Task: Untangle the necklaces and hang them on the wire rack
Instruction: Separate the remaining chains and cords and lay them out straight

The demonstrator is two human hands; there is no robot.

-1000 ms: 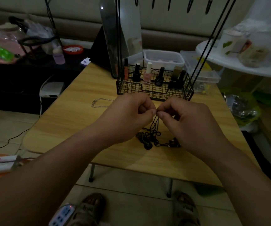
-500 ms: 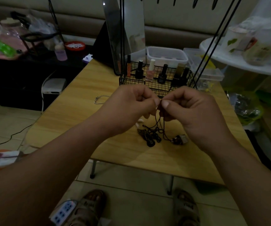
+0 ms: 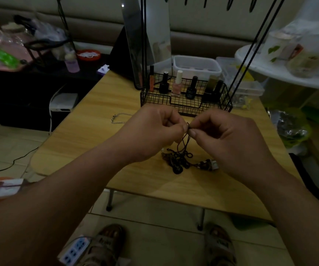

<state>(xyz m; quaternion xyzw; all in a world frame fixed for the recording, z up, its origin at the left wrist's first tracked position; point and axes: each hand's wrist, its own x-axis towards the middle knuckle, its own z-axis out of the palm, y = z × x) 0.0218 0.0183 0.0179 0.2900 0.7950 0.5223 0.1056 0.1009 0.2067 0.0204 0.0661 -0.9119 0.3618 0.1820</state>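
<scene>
Hands: your left hand [image 3: 154, 131] and right hand [image 3: 229, 139] are both raised over the wooden table [image 3: 89, 135]. On each, thumb and forefinger are closed in a fine pinch and the other fingers are curled in. Both pinch the black cord necklaces [image 3: 182, 150] at one spot, with the tips almost meeting.

Necklaces: strands drop from the pinch to a knotted heap on the table just below, between your wrists. Dark pendants [image 3: 176, 167] lie in the heap. The light is dim, so which strand each hand has is not clear to me.

Rack: the wire rack [image 3: 185, 100] stands just beyond your hands, with nail polish bottles [image 3: 177, 83] in its basket and hooks [image 3: 229, 2] high above. Nothing from this tangle hangs there yet.

Also: a silver chain [image 3: 119, 118] lies flat near your left wrist.

Risks, as I judge them:
- Pulling the hands apart could cinch the knot tighter, because both pinches sit on the same crossing. Feed in some slack first.
- Lifting higher would drag the pendants, and their weight could lock the loops below.
- A loose strand swinging forward could snag in the basket mesh.
- Your left forearm could sweep the silver chain off the table.
</scene>
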